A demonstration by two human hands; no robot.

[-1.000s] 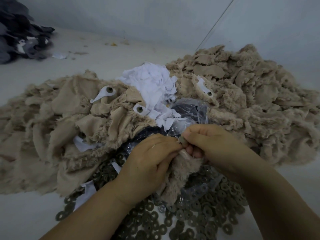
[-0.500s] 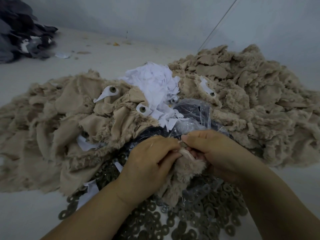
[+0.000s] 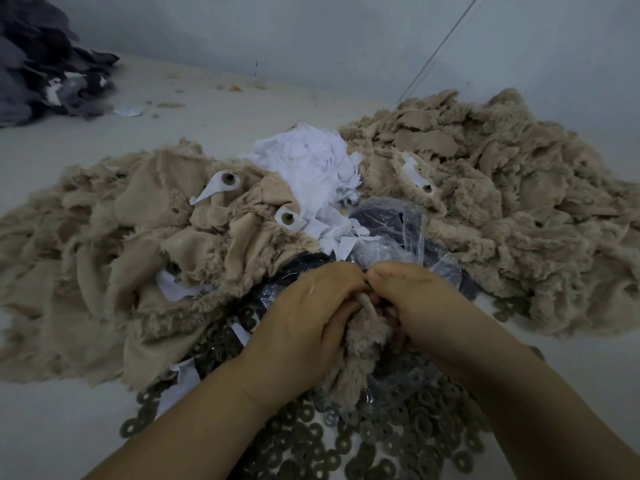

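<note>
My left hand (image 3: 304,323) and my right hand (image 3: 426,313) meet thumb to thumb over a beige furry fabric piece (image 3: 360,344) and both grip it, fingers curled into the fur. The piece hangs down between the palms. Whatever small part lies between the fingertips is hidden. Under the hands lies a spread of dark round washers (image 3: 398,441). Just beyond the hands sits a clear plastic bag (image 3: 391,230) with dark contents.
Beige fur pieces are heaped at left (image 3: 114,258) and right (image 3: 502,209), some with white eye patches (image 3: 221,183). White fabric scraps (image 3: 308,168) are piled at centre. Dark grey cloth (image 3: 38,67) sits far left. A wall (image 3: 311,36) rises behind.
Both hands have drawn closer together and slightly toward me, bunching the fur piece tighter between them. The view has shifted a little.
</note>
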